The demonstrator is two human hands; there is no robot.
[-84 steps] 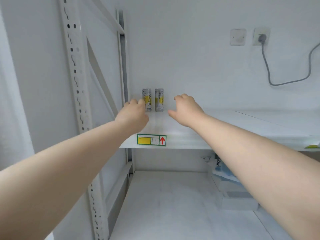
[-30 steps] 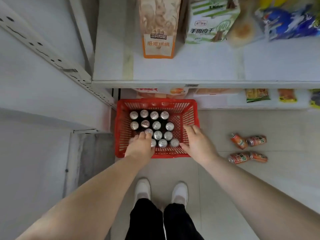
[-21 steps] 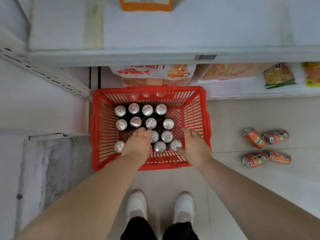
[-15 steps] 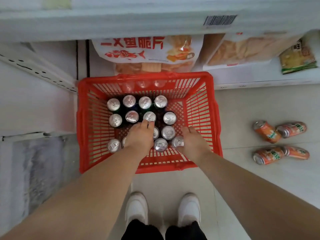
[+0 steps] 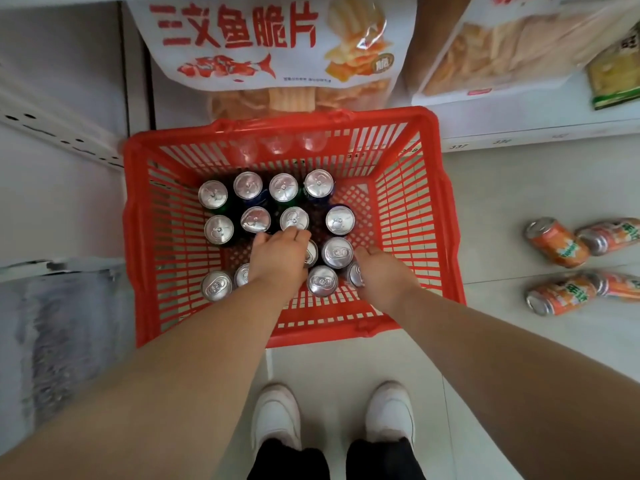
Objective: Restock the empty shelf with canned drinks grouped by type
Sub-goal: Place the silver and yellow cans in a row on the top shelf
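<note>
A red plastic basket (image 5: 145,237) stands on the floor before my feet, holding several upright drink cans with silver tops (image 5: 284,187). Both my hands reach down into it. My left hand (image 5: 280,261) is among the middle cans with its fingers curled down over a can that it hides. My right hand (image 5: 381,275) curls round a can (image 5: 352,274) at the basket's near right, next to another silver-topped can (image 5: 322,280). The cans' sides are mostly hidden, so I cannot tell their types.
Several orange cans (image 5: 557,242) lie on their sides on the tiled floor to the right. Behind the basket, the low white shelf (image 5: 540,129) holds snack bags (image 5: 273,43). A perforated shelf upright (image 5: 52,129) runs along the left. My white shoes (image 5: 277,417) stand just behind the basket.
I left two yellow cans on the upper shelf and turned down to the basket. Over the last second my view and both hands have dropped closer, down among the cans.
</note>
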